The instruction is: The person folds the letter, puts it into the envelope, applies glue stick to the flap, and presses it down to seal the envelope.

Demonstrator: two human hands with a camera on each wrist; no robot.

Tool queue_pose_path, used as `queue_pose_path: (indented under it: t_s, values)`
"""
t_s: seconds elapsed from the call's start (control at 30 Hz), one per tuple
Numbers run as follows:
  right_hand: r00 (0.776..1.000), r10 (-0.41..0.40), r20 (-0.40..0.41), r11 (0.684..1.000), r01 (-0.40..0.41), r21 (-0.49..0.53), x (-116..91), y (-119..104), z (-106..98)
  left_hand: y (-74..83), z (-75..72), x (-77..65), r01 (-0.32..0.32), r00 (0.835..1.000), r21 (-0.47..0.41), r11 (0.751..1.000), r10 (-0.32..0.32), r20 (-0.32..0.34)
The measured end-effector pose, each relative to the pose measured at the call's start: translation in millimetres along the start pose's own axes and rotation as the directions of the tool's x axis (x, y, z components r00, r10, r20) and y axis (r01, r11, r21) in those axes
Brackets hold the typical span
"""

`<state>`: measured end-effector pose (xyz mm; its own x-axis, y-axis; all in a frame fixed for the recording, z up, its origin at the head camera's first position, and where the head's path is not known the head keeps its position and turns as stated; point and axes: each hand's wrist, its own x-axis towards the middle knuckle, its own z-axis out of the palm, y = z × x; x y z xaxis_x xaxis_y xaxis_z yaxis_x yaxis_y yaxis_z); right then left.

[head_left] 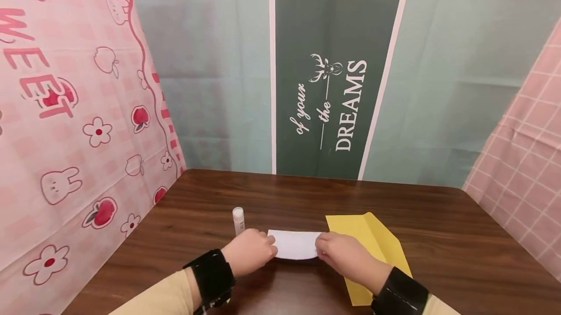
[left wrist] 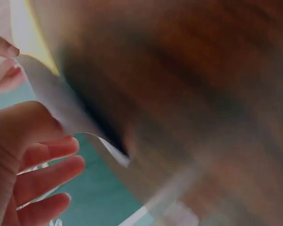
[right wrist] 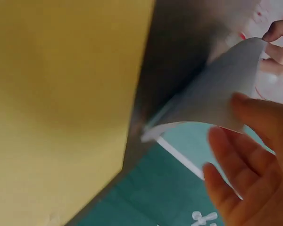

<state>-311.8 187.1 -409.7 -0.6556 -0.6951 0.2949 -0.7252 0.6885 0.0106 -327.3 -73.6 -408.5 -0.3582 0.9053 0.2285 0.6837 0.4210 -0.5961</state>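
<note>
A folded piece of white paper is held level between both hands, low over the table. My left hand pinches its left end between thumb and fingers; the thumb lies on top in the left wrist view, where the paper bends in a curve. At the right end, my right hand pinches the paper too, and the right wrist view shows the white sheet bowed, with its layers parted along the far edge. A white glue stick stands upright just beyond the left hand, its lower part hidden.
A creased yellow sheet of paper lies on the table to the right, partly under the right hand and wrist. The dark wood-grain table reaches back to a green curtain with printed lettering. A pink patterned cloth hangs at the left.
</note>
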Motion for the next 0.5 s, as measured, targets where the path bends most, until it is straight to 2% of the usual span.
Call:
queue_pose_path:
  t_s: [0.07,0.17,0.3,0.4,0.5]
  values:
    - [0.992,0.04,0.118,0.999,-0.043,0.024,1,0,5,7.4,4.8,5.1,-0.005,0.996,0.012,1.0,0.004,0.084]
    - [0.974,0.076,0.216,0.993,-0.093,0.068,4,2,9,14.7,13.6,11.4,0.011,0.985,0.007,1.0,-0.012,0.173]
    - [0.963,0.084,0.254,0.988,-0.115,0.106,8,4,12,15.5,21.3,18.3,0.076,0.964,-0.07,0.995,-0.055,0.26]
    - [0.951,0.121,0.284,0.979,-0.161,0.122,11,7,13,13.5,24.8,24.8,0.132,0.955,-0.148,0.98,-0.086,0.283]
    - [0.93,0.186,0.318,0.965,-0.234,0.119,15,7,15,14.4,28.2,33.9,0.184,0.947,-0.18,0.966,-0.125,0.295]
